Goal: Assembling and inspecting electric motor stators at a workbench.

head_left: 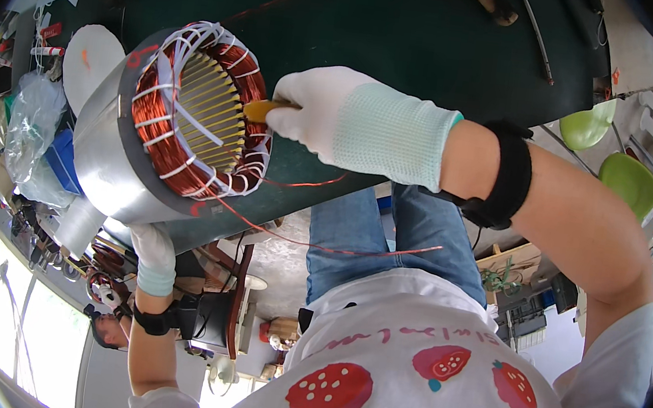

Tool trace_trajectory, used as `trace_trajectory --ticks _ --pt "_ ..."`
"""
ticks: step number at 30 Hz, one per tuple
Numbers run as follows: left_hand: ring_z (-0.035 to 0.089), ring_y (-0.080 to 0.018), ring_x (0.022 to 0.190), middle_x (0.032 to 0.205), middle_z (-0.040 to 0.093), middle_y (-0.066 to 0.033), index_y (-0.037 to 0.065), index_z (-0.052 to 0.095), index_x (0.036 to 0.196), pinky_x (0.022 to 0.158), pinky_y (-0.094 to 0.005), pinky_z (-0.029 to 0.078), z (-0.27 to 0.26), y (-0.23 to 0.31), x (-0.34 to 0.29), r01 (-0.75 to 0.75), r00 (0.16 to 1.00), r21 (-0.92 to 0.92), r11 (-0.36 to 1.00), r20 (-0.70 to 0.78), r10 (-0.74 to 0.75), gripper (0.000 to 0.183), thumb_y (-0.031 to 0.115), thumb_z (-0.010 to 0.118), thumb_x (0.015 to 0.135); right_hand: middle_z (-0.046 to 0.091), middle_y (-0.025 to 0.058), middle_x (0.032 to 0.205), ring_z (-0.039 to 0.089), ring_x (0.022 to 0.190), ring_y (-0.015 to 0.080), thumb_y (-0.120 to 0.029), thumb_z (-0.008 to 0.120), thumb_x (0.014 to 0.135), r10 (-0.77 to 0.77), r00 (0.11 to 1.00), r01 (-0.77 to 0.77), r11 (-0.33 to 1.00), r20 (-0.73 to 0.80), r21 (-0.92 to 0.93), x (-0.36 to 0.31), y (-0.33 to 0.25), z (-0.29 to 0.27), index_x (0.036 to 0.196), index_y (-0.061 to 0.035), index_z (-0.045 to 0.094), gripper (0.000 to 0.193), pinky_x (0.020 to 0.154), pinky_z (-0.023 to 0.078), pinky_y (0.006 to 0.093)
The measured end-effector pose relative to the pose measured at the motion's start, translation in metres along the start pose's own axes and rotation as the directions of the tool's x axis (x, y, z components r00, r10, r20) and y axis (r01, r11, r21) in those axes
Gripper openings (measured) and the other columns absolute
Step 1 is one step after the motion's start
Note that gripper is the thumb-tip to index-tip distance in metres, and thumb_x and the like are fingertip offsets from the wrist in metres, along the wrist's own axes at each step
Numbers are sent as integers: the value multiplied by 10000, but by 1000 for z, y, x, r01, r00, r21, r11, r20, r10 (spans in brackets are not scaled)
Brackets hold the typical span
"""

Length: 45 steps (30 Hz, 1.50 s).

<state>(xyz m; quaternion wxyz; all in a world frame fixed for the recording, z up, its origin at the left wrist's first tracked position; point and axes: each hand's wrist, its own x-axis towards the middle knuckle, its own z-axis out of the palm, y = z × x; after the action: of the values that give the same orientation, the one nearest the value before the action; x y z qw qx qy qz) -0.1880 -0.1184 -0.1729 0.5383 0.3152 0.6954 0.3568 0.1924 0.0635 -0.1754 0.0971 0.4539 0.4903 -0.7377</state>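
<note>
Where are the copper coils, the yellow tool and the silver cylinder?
Copper coils (163, 155), head view: lower-left section.
Yellow tool (259, 111), head view: exposed end.
Silver cylinder (103, 153), head view: side wall.

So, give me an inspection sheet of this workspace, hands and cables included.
Surface: dark green tabletop.
Job's things: metal casing with a copper coil tied in white cord; yellow tool at the coil's inner edge.
Clutter: plastic bags and a blue box, left.
Left hand: gloved, against the casing's underside, fingers partly hidden.
Right hand: gloved, pinching the yellow tool.
Cables: copper wires trailing from the coil.
Surroundings: green seats, right; another person, lower left.
</note>
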Motion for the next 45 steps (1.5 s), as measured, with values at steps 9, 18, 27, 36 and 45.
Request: trace_trajectory --ticks 9,18,27,36,45 --pt "450 -217 1364 1501 457 -69 78 330 1524 1176 -404 328 2 7 19 0 989 -8 1000 -151 -1 678 562 363 1051 696 143 778 702 760 295 -307 443 1043 97 993 -63 921 72 -384 13 -29 -2 1043 -30 686 368 744 562 387" --pt "465 -215 1371 1522 451 -54 110 323 1530 1187 -413 346 -29 -2 26 -14 996 -98 995 -89 5 654 531 431 1041 695 203 842 704 781 338 -238 513 980 -128 992 119 906 6 -406 -5 -38 -18 1046 7 695 312 744 559 414" --pt "476 -210 1328 1456 493 -34 115 354 1512 1146 -395 356 -17 2 21 66 983 -76 995 -165 -78 691 609 372 1029 714 213 991 712 873 360 -216 507 969 -9 999 29 894 47 -448 1 -47 -24 1064 10 714 321 797 562 411" --pt "477 -203 1337 1477 478 -26 150 335 1522 1157 -393 361 22 14 20 64 946 -151 986 -305 -108 633 569 371 1049 713 210 1015 708 898 375 -236 515 974 -87 995 98 782 49 -616 -5 -48 -28 1099 -12 713 324 817 566 428" --pt "466 -208 1342 1479 471 -37 128 320 1526 1163 -391 355 5 1 13 63 975 -144 988 -202 -92 625 539 365 1058 720 191 1010 710 927 361 -267 535 972 -62 998 68 866 27 -495 15 -30 -7 1094 -29 716 323 835 573 418"
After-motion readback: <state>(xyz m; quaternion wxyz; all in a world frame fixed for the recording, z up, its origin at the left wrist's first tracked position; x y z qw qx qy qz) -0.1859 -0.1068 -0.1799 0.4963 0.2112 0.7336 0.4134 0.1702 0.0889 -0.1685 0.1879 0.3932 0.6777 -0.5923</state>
